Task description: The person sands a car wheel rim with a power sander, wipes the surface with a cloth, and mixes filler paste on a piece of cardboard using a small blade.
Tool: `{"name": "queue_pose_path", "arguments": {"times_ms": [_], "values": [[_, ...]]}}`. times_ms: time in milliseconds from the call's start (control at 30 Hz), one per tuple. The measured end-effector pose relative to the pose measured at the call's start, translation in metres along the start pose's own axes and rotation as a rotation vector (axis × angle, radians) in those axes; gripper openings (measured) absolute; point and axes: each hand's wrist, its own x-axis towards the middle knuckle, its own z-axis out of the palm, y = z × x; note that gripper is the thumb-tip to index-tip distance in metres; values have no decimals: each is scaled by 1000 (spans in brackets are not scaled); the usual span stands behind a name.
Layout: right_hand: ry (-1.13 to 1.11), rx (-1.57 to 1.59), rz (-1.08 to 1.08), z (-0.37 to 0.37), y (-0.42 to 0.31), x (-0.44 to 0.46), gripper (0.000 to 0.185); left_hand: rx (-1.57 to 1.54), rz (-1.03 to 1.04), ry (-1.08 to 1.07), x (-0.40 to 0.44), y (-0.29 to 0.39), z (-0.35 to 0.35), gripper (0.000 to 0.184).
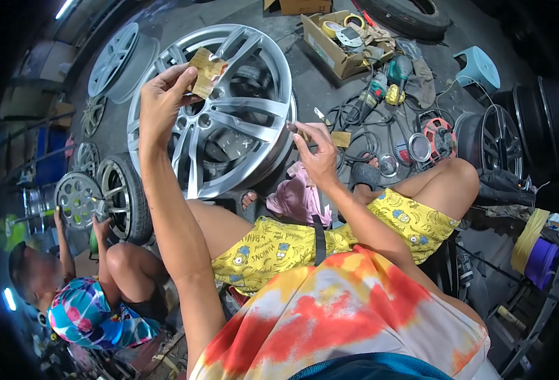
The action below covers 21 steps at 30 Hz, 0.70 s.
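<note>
My left hand (165, 95) pinches a worn, tan piece of sandpaper (202, 71) between thumb and fingers, held up over the spokes. Below it lies a large silver alloy wheel rim (254, 109), face up and slightly tilted. At the wheel's right edge my right hand (318, 154) is closed in a pinch. A small dark grey piece (291, 126) shows at its fingertips, too small to name. Beside that hand, a second small tan square (341, 139) rests among cables. A pink cloth (297, 193) lies between my legs.
A cardboard box (336, 56) of tapes and tools, a green power tool (376, 88), tangled cables and a blue stool (477, 68) stand beyond. More rims (495, 139) are at the right. At left, another person (89, 310) handles a grey wheel (79, 200).
</note>
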Motion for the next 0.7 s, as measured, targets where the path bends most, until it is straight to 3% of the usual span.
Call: {"name": "queue_pose_path", "arguments": {"times_ms": [100,233,400,500,567,633,700], "values": [[-40,-44,22,-13,-8,3,24,2,8,-1,-1,-1,0,40],[-97,-68,-100,-23,-14,16,21,-18,2,-11,1,-2,0,38],[-108,-30,-53,-19,-11,15,16,-7,1,-11,1,-1,2,38],[18,41,150,-18,7,3,15,-15,-4,-19,1,-2,2,37],[190,233,618,-32,47,-8,15,-18,8,-4,1,-1,1,37],[199,-132,513,-45,125,-31,17,-28,-1,-1,0,-2,2,38],[178,-158,537,-41,142,-37,16,-21,19,-2,2,-1,1,34]]}}
